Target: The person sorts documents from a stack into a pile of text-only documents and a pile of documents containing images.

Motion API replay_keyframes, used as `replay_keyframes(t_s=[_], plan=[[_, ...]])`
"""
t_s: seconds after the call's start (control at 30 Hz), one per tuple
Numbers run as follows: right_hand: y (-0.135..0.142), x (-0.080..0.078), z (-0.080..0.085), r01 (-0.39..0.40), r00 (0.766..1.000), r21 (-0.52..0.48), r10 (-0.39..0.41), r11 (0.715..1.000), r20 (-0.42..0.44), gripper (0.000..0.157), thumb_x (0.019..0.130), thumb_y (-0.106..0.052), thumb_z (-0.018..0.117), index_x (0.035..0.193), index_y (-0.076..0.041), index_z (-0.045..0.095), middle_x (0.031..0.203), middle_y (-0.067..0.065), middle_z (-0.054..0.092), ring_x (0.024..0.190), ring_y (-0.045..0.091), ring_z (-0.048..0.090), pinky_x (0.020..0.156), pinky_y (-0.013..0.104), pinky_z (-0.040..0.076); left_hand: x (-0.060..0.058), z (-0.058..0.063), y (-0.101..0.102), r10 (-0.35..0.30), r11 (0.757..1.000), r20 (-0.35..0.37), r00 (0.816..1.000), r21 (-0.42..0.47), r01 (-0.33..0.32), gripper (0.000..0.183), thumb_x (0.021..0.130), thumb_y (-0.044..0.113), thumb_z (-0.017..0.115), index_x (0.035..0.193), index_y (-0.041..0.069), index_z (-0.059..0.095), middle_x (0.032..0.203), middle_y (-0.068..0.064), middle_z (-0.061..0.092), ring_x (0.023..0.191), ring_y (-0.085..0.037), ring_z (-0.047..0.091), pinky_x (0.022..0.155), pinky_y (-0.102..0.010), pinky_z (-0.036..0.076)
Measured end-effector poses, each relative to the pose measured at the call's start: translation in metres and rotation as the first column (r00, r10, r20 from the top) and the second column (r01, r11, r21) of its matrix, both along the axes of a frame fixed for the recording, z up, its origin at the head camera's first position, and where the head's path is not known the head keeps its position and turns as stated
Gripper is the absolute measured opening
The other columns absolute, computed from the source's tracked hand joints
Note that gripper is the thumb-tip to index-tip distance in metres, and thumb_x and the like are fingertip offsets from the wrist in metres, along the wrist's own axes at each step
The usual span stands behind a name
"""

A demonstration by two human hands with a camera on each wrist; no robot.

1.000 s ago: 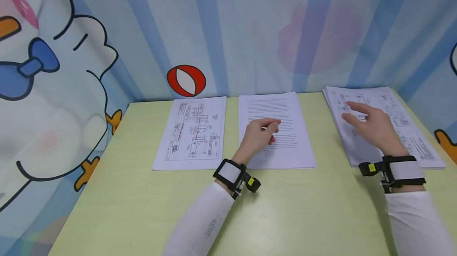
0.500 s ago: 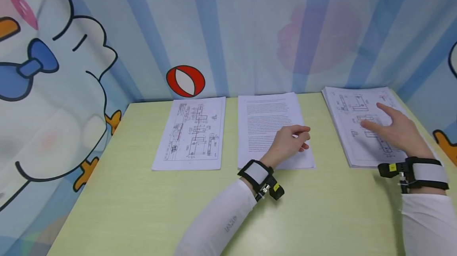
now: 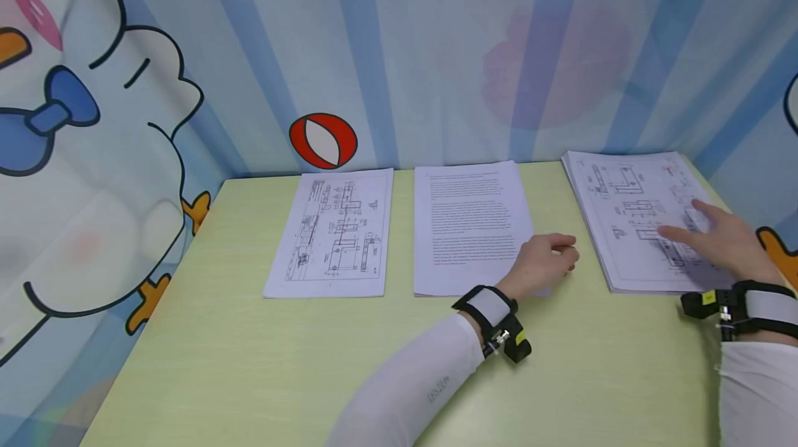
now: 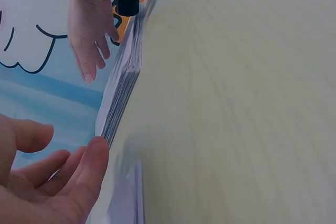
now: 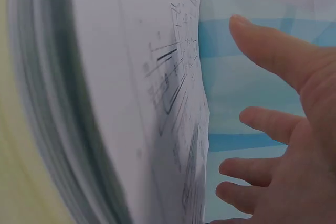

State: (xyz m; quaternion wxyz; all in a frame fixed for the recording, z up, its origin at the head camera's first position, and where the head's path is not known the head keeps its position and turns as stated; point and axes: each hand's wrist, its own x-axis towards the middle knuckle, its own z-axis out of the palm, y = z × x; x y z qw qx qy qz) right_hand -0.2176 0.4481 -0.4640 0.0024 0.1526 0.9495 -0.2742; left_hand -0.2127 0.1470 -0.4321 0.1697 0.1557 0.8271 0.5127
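Note:
Over the lower right corner of the middle pile of printed text pages, my left hand holds nothing, its fingers loosely bent. The left wrist view shows its thumb apart from the fingers. My right hand hovers over the right side of a thick stack of paper with line drawings on top. Its fingers are spread and nothing is between them; the right wrist view shows a gap between the fingers and the top sheet. The hand covers part of that sheet's drawings.
A thinner pile of drawing sheets lies at the left of the light yellow-green table. Behind the papers hangs a blue striped curtain with cartoon prints. Strips of bare tabletop separate the piles.
Both hands have moved rightward and a little toward me, the left from the middle of the text pages to their corner. More of the right stack's top sheet shows. The papers have stayed put.

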Motion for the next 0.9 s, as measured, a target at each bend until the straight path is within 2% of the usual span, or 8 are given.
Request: replay_keyframes(t_s=[0.1,0.2,0.23,0.33,0.43,0.5,0.67,0.9], plan=[[-0.012,0.012,0.017,0.024,0.999,-0.025,-0.023,0.999,0.046,0.106,0.083,-0.062,0.049,0.144,0.009,-0.001,0.136,0.050,0.016,0.102,0.060,0.033,0.073,0.064,0.042,0.001,-0.005,0.013,0.014,0.999,0.010,1.000,-0.029,-0.014,0.036,0.089,0.021,0.057,0.123,0.014,0.062,0.100,0.003,0.073,0.079,-0.002,0.065,0.073,-0.016,0.048],[-0.016,0.017,0.021,0.064,0.996,-0.037,-0.062,0.997,0.061,0.105,0.084,-0.061,0.049,0.144,0.010,0.000,0.131,0.049,0.023,0.097,0.057,0.040,0.056,0.044,0.047,0.003,-0.010,0.024,0.033,0.999,0.064,0.997,-0.014,-0.032,0.038,0.088,0.020,0.059,0.125,0.015,0.060,0.097,0.003,0.073,0.078,-0.002,0.064,0.078,-0.016,0.048],[-0.016,0.018,0.020,0.072,0.996,-0.037,-0.070,0.997,0.062,0.105,0.084,-0.060,0.049,0.144,0.010,0.000,0.129,0.048,0.025,0.095,0.056,0.042,0.055,0.044,0.048,0.003,-0.011,0.027,0.040,0.999,0.093,0.995,0.002,-0.041,0.038,0.087,0.019,0.059,0.125,0.014,0.060,0.096,0.002,0.073,0.076,-0.004,0.065,0.078,-0.017,0.049],[-0.011,0.017,0.013,0.088,0.993,-0.044,-0.084,0.995,0.079,0.105,0.085,-0.060,0.049,0.144,0.010,-0.003,0.130,0.048,0.024,0.097,0.057,0.039,0.069,0.058,0.049,0.004,-0.014,0.034,0.057,0.995,0.183,0.981,0.070,-0.071,0.037,0.088,0.015,0.059,0.125,0.012,0.060,0.091,0.000,0.072,0.073,-0.007,0.066,0.074,-0.020,0.052],[-0.006,0.014,0.005,0.081,0.992,-0.034,-0.078,0.996,0.096,0.106,0.085,-0.061,0.047,0.144,0.009,-0.005,0.136,0.049,0.016,0.103,0.058,0.031,0.093,0.072,0.030,0.005,-0.015,0.039,0.066,0.986,0.243,0.968,0.130,-0.100,0.035,0.088,0.012,0.059,0.123,0.009,0.061,0.085,-0.003,0.072,0.070,-0.009,0.066,0.069,-0.021,0.056],[-0.005,0.013,0.004,0.080,0.991,-0.023,-0.078,0.996,0.106,0.105,0.085,-0.062,0.047,0.144,0.009,-0.004,0.139,0.048,0.010,0.108,0.060,0.025,0.096,0.074,0.025,0.005,-0.015,0.041,0.068,0.982,0.261,0.963,0.153,-0.111,0.034,0.088,0.011,0.059,0.122,0.008,0.062,0.083,-0.003,0.071,0.069,-0.010,0.066,0.068,-0.022,0.057],[-0.009,0.013,0.006,0.084,0.989,-0.006,-0.083,0.996,0.119,0.103,0.085,-0.062,0.046,0.144,0.010,0.003,0.140,0.048,0.005,0.115,0.063,0.020,0.098,0.073,0.022,0.002,-0.018,0.043,0.048,0.978,0.290,0.956,0.180,-0.104,0.033,0.089,0.011,0.059,0.121,0.007,0.062,0.086,-0.004,0.070,0.073,-0.011,0.067,0.071,-0.025,0.058],[-0.016,0.013,0.008,0.084,0.989,0.016,-0.086,0.996,0.123,0.099,0.086,-0.059,0.047,0.143,0.012,0.008,0.140,0.048,0.008,0.117,0.064,0.022,0.098,0.071,0.024,0.002,-0.021,0.046,0.049,0.979,0.293,0.955,0.177,-0.104,0.029,0.087,0.010,0.061,0.115,0.005,0.065,0.084,-0.005,0.069,0.072,-0.013,0.066,0.071,-0.027,0.058]])
